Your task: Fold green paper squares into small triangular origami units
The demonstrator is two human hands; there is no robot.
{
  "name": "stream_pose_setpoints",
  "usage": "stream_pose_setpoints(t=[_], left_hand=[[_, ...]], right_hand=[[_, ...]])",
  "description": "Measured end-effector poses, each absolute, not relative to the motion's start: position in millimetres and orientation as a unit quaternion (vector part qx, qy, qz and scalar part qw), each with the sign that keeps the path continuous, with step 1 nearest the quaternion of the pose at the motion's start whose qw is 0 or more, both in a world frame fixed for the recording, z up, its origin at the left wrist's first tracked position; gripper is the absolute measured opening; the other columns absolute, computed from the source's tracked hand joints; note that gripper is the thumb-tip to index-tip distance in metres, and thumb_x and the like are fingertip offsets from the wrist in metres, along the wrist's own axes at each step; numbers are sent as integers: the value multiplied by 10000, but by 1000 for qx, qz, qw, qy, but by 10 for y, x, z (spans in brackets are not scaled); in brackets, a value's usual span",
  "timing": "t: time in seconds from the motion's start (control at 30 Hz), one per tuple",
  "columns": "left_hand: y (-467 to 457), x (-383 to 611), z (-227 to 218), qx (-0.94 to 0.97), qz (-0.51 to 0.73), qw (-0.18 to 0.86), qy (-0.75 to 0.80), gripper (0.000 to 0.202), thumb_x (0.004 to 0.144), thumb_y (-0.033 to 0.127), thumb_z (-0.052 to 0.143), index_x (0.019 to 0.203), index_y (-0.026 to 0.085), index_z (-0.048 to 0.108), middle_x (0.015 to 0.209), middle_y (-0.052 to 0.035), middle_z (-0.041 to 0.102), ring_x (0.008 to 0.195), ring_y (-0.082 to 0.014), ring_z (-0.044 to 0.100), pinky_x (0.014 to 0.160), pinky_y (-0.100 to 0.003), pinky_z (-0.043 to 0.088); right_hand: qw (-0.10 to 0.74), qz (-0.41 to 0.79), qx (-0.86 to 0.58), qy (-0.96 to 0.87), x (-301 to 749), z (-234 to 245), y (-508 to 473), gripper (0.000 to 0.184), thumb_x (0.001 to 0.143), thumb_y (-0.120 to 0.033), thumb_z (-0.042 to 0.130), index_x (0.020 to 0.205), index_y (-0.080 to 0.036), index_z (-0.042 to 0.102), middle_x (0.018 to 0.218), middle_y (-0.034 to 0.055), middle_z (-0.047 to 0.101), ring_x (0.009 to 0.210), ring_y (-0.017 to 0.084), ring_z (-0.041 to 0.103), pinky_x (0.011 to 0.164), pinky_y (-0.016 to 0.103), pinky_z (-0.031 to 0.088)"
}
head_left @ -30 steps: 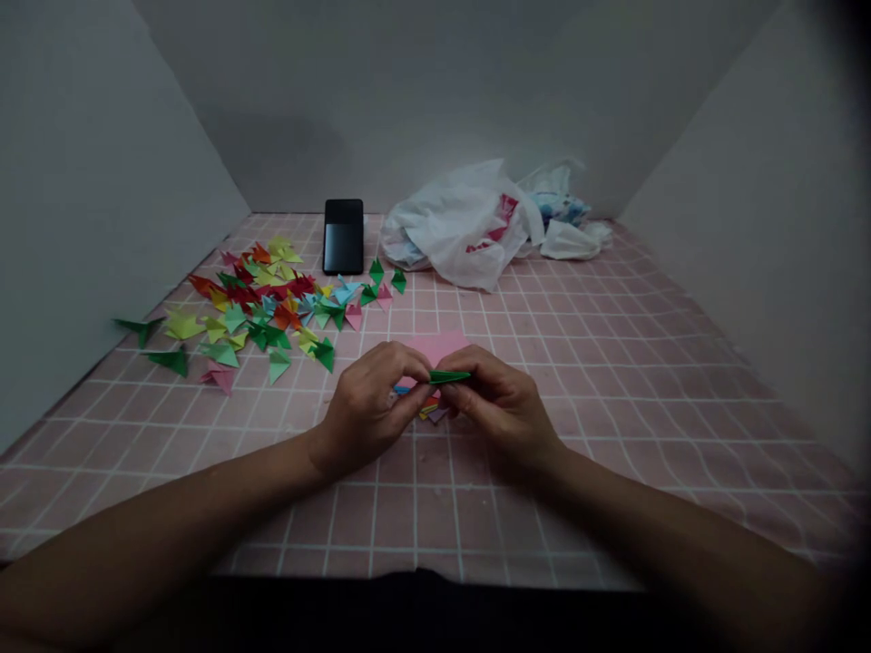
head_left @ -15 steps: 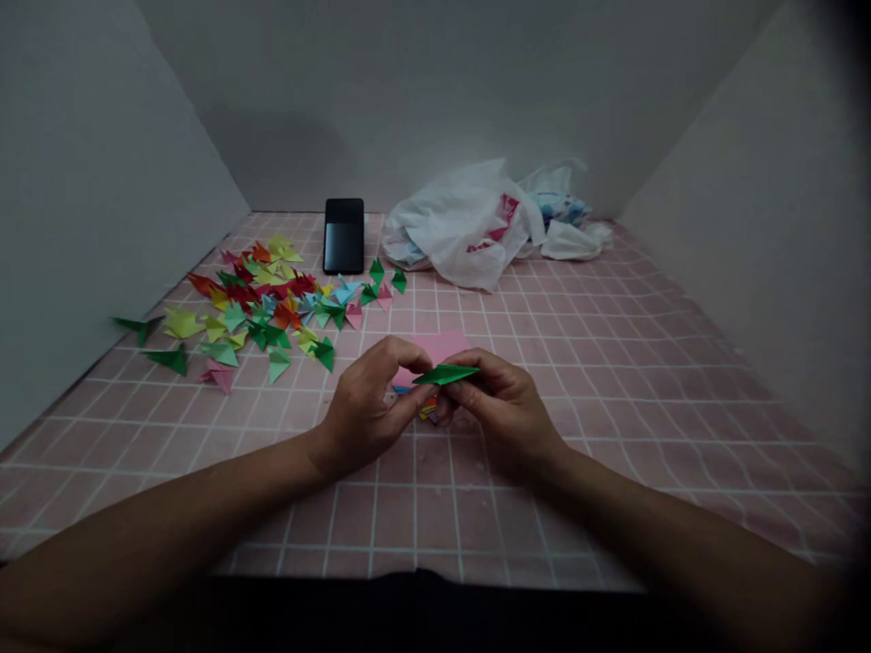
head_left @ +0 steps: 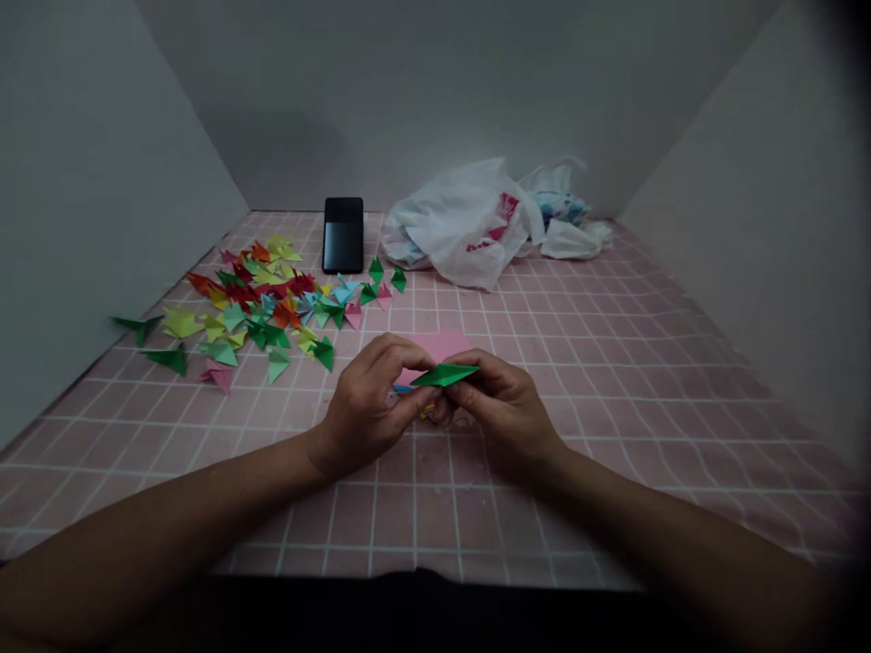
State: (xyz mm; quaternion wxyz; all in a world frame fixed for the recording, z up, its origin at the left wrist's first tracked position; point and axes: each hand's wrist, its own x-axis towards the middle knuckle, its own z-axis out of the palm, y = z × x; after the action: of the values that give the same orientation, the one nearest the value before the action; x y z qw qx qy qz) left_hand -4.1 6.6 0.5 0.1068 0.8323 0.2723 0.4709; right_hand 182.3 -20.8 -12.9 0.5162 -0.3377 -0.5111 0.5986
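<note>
Left hand and right hand are pinching green paper above the worktop, grip nearly closed; paper seemingly part-folded. Folded pieces are lying leftward; pink sheet is lying seemingly unfolded.

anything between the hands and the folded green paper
Nothing visible: the left hand and right hand both touch the narrow, pointed, folded green paper directly. The flat pink paper, partly hidden, shows beyond it, not between.
</note>
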Motion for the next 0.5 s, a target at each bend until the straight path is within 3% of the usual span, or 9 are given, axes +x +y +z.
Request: stream_pose_setpoints(t=[0.5], left_hand=[[64, -36, -5, 835, 467, 104, 272, 157, 893, 112, 662, 991, 217, 599, 943, -43, 667, 919, -191, 652, 797, -325, 547]], right_hand=[[509, 572, -346, -543, 1813, -106, -206, 81, 921, -273, 707, 948, -199, 691, 702, -14, 702, 618, 131, 669, 617, 288, 566]])
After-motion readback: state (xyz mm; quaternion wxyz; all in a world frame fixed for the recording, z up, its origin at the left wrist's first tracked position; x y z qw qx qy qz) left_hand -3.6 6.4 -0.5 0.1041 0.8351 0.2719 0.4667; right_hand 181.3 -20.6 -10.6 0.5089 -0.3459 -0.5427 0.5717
